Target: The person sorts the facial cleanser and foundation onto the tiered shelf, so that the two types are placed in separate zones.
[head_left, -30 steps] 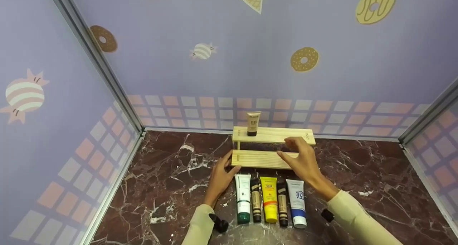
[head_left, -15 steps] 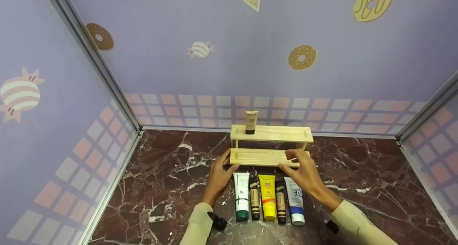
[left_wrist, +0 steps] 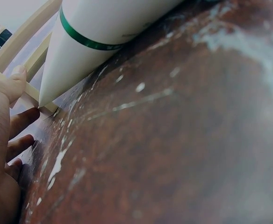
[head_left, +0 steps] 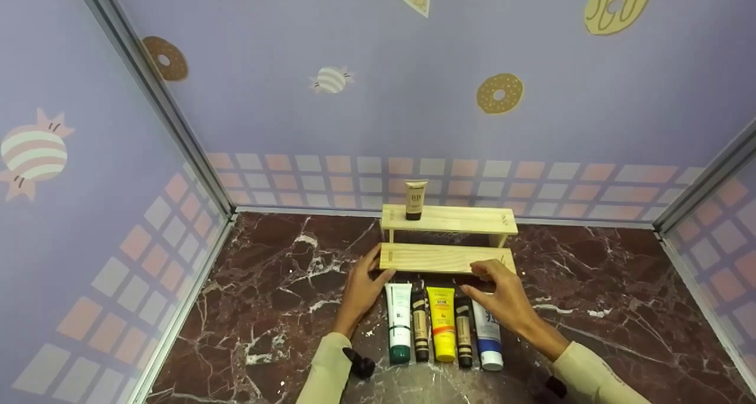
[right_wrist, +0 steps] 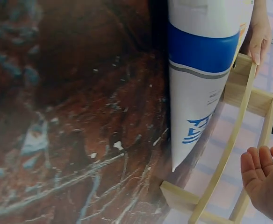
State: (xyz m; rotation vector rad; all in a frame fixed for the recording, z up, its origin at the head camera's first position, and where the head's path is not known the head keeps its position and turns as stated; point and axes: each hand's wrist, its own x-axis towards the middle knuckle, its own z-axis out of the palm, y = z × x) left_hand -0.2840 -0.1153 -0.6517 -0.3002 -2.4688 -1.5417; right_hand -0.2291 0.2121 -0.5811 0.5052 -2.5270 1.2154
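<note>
At the left end of a two-step wooden display rack (head_left: 437, 258), my left hand (head_left: 361, 289) grips the lower step's corner. Its thumb lies at the front edge in the left wrist view, with the other fingers beside the end. My right hand (head_left: 503, 297) hovers over the top end of a white tube with a blue band (head_left: 489, 340), thumb and fingertips apart and nothing between them. Also laid in the row are a white tube with a green cap (head_left: 400, 324), a yellow tube (head_left: 443, 324) and two slim black-and-beige tubes (head_left: 420, 327). A small beige tube (head_left: 415, 200) stands upright on the upper step.
The rack stands on a dark red marbled tabletop (head_left: 283, 309), close to the patterned back wall (head_left: 354, 126). A side wall (head_left: 88, 215) rises at the left. Black wrist cameras (head_left: 361, 365) sit at the sleeves.
The right hand has come down from over the lower step to the blue-banded tube's top end. The rack now sits straighter, its right end uncovered. My left hand stays at the rack's corner.
</note>
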